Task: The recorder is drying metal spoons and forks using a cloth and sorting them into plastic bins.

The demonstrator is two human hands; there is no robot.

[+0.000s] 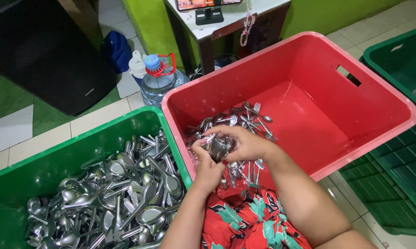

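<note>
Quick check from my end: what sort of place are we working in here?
Probably the back area of an eatery or catering kitchen, worked on the floor. A green crate is heaped with metal spoons, a red crate holds forks, and both hands, left hand and right hand, grip a bundle of cutlery.

Polished metal is noted on the spoons (125, 198) and forks (249, 117). Smooth, glossy plastic is noted on the red crate (309, 60) and green crate (79, 147). Printed cloth (249, 221) is seen.
</note>
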